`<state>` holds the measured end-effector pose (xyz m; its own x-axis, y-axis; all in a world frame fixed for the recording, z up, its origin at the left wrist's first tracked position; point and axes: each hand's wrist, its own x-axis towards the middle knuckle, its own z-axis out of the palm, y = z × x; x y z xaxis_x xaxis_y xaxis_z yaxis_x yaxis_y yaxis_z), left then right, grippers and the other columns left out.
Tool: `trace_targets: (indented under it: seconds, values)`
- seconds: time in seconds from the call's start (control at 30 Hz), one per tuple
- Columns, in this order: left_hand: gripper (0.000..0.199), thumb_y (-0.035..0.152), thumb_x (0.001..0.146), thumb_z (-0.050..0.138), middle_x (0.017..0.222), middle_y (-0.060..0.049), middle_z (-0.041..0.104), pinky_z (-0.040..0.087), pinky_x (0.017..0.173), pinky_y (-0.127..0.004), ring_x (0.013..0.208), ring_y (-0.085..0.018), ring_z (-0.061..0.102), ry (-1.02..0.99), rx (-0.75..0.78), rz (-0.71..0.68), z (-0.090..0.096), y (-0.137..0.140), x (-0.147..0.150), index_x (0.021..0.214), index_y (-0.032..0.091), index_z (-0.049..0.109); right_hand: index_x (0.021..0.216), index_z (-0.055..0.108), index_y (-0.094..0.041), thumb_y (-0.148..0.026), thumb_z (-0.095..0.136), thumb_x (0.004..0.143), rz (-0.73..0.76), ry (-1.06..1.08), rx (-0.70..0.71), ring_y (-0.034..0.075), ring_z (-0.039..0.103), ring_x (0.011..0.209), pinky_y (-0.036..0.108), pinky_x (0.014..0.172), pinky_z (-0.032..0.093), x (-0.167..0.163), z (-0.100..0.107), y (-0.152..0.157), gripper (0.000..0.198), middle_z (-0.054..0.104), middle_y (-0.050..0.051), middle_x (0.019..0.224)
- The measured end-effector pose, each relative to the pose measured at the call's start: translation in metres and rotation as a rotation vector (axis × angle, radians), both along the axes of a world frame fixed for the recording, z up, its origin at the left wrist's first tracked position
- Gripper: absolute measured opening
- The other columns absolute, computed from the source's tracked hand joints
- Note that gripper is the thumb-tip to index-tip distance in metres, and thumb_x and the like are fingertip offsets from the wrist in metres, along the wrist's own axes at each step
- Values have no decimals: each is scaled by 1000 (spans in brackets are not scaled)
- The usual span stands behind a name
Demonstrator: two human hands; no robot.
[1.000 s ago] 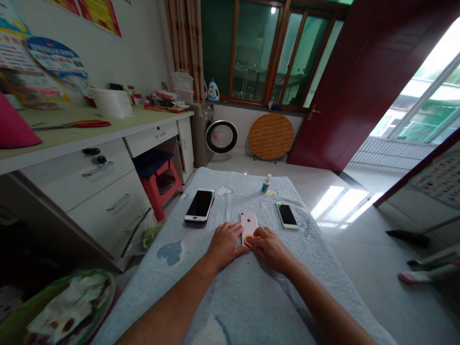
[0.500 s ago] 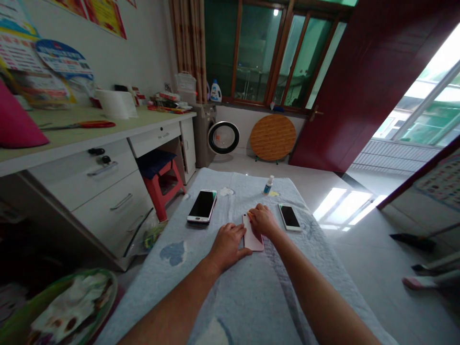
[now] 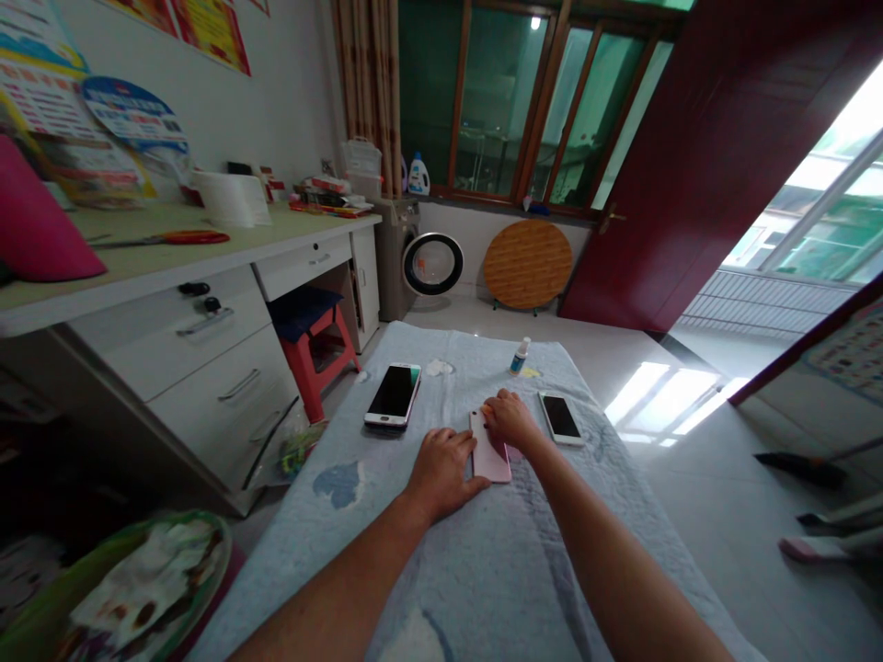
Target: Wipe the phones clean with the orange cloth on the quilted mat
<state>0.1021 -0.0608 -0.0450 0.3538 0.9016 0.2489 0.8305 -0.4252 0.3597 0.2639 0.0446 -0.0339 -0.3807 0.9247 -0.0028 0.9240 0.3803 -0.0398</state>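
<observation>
A slim, rectangular, pale pink phone (image 3: 491, 465) lies flat, back up, on a light blue, cloth-covered desk (image 3: 462, 575), a small dark camera lens at its upper left corner and its smooth lower back in view, with a darker patch beside the right edge. A person's left hand (image 3: 443, 469) steadies it, the grip spread, fingers along the left edge and thumb at the bottom, while the right hand (image 3: 511, 421) covers the upper right part, its grip pinching a small orange pad (image 3: 487, 411) against the surface, mostly hidden beneath the fingers. Near them rest a large white phone with a black screen (image 3: 394, 391), a smaller white phone with a dark screen (image 3: 561, 418) and a small, blue-labelled bottle with a white cap (image 3: 520, 357)
</observation>
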Motion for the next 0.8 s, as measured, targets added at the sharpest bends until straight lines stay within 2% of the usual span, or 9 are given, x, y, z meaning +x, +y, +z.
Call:
trace_targets:
  seconds: [0.23, 0.53, 0.8]
  values:
    - [55, 52, 72, 71, 126, -7, 61, 36, 98, -44, 109, -29, 53, -2, 5, 1, -1, 0, 0, 118, 23, 59, 100, 65, -13, -28, 32, 99, -67, -11, -1, 21, 57, 92, 30, 82, 37, 23, -2, -17, 36, 61, 15, 101]
    - [53, 50, 74, 69, 127, -7, 61, 36, 99, -43, 110, -29, 52, 5, 12, -1, -5, 1, 1, 117, 21, 60, 89, 65, -15, -27, 36, 98, -18, 97, -46, 18, 56, 87, 27, 79, 35, 35, -4, -75, 33, 61, 10, 92]
    - [54, 50, 74, 70, 127, -7, 61, 35, 98, -42, 109, -28, 52, 13, 5, 6, -4, 0, 2, 118, 21, 59, 82, 66, -17, -21, 42, 95, 34, 177, -121, 16, 54, 82, 25, 73, 34, 44, 11, -120, 27, 61, 6, 86]
